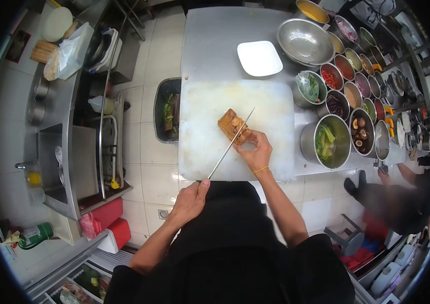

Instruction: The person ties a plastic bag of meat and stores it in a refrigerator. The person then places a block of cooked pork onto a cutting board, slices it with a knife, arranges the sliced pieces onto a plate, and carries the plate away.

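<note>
Steel table [212, 43]: dark bin [161, 129] just off its left edge. White board [270, 111]: open room around the block. Brown block [228, 123] mid-board; best kept flat. Long knife [223, 156] across it, grasped by left hand [189, 201]; wants steady strokes. Right hand [257, 152] pinches block's near end; fingertips best curled clear.

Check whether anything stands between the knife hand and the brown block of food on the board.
Nothing visible does: the left hand holds the knife across the food. The right hand steadies its near end, close beside the knife.
</note>
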`<state>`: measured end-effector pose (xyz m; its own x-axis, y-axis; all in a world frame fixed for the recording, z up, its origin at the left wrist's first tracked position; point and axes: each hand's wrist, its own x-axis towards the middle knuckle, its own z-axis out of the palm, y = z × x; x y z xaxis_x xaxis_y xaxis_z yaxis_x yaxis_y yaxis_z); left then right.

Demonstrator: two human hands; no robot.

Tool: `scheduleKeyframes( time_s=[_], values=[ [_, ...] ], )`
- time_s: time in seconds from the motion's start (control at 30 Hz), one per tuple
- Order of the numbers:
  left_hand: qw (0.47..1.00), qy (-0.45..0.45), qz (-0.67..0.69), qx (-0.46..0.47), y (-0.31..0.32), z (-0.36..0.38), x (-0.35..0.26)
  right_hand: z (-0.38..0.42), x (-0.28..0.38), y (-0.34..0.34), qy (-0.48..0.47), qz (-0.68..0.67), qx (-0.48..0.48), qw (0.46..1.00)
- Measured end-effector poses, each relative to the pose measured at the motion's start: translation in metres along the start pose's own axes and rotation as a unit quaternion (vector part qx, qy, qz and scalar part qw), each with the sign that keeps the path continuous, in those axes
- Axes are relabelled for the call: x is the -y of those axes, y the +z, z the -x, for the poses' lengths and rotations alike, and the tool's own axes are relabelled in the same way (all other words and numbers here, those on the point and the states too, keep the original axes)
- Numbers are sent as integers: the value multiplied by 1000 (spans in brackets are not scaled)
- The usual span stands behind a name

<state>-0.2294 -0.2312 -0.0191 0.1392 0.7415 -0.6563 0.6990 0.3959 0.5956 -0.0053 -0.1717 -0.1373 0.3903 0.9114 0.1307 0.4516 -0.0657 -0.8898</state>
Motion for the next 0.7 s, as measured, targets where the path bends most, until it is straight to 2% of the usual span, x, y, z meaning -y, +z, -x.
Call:
scheduleKeyframes(
  time_s=[0.23, 0.5, 0.7],
  values=[
    [998, -6, -49, 34, -18, 5, -5, 5, 4, -4, -22, -6, -8, 1000],
    [994, -21, -103, 35, -41, 16, -18, 2, 5, -8, -37, -3, 11, 999],
    [992, -6, -121, 15, -35, 21, -19, 0, 1, -8, -39, 1, 22, 999]
  ],
)
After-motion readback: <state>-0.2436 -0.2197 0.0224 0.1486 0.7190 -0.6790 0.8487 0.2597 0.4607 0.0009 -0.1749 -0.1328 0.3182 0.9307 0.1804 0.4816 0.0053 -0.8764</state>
